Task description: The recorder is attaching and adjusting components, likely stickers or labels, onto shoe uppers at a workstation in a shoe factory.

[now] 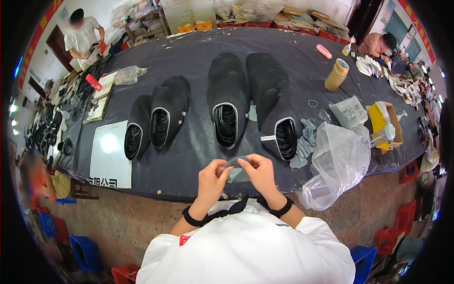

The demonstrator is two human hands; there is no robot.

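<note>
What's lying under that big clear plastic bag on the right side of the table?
The clear plastic bag rests on the dark table cover and overlaps grey cloth pieces at its left edge. Whatever else sits beneath its crumpled bulk is hidden.

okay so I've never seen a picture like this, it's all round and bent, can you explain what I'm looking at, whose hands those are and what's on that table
This is one picture from a wide fisheye camera worn on a person's head, looking down, which is why straight edges curve near the rim. There is no machine: the two bare hands coming up from the bottom belong to the wearer. The left hand and the right hand together pinch a small grey piece of soft material between the fingertips.

In front of them is a long table with a dark cover. On it lie four stacks of black shoe-shaped pieces, a white board, a crumpled clear plastic bag, a heap of grey pieces, a tan roll of tape and a small cardboard box. Another person stands at the far left end.
</note>
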